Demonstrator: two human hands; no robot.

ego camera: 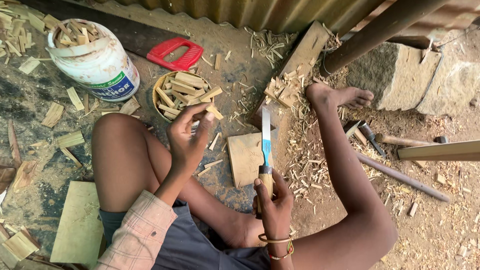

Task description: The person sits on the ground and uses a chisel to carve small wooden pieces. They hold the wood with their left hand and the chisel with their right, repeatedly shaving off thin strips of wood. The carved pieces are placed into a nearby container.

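Observation:
My left hand (187,134) reaches to the near edge of a small round bowl (156,95) full of short cut wood pieces and pinches one small wood piece (215,112) between its fingertips. In my right hand (273,201) I grip the wooden handle of a chisel (266,134), whose flat steel blade points away from me. The blade lies along the right edge of a small flat wooden board (244,157) on the ground between my legs. My bare right foot (340,95) rests beyond it among shavings.
A white bucket (97,62) of wood pieces stands at the far left, next to a red-handled saw (175,52). A hammer (369,134), a metal rod (400,175), a plank (440,150) and a stone block (400,75) are at the right. Near my left knee lies a flat board (80,222).

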